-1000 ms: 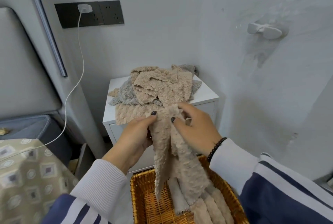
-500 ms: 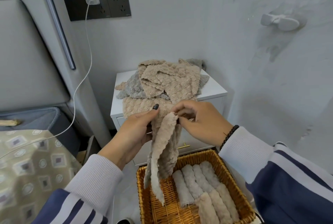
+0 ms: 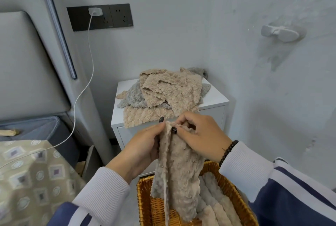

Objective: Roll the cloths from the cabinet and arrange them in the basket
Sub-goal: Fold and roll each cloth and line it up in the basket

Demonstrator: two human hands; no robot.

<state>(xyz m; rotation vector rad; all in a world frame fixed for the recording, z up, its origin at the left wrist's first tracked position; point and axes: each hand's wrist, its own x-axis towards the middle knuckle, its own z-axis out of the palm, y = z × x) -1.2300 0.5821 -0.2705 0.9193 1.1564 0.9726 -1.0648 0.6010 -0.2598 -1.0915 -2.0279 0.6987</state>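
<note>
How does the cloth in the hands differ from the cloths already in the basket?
The held cloth hangs unrolled as a long folded strip; the basket cloths are tight rolls. The held cloth is pinched at its top by the left hand and right hand; the rolls lie side by side in the basket. Both are beige and fluffy.

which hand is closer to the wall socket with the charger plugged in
Left. The left hand pinches the hanging cloth below and slightly right of the wall socket; the right hand grips the same cloth farther right.
</note>
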